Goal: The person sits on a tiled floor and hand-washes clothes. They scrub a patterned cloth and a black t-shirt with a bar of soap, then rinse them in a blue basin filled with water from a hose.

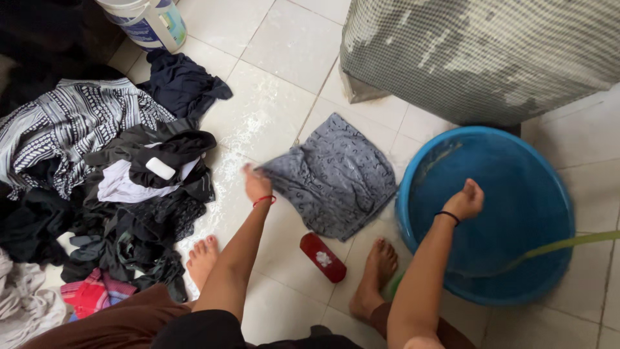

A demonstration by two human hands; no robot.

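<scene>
Wet, pale square floor tiles [290, 45] shine in soft daylight; a checked cloth-covered bulk [478, 52] fills the floor's upper right corner.

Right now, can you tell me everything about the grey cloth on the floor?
The grey cloth is a soft, crumpled piece of fabric with a small dark pattern, looking wet. It lies spread on the soapy white tile floor, beside the blue basin and just above a red brush. The left hand grips its bunched left corner. The right hand is over the basin, not touching it.

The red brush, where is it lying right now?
The red brush lies on the wet tiled floor between the person's feet, just below the grey patterned cloth.
</scene>
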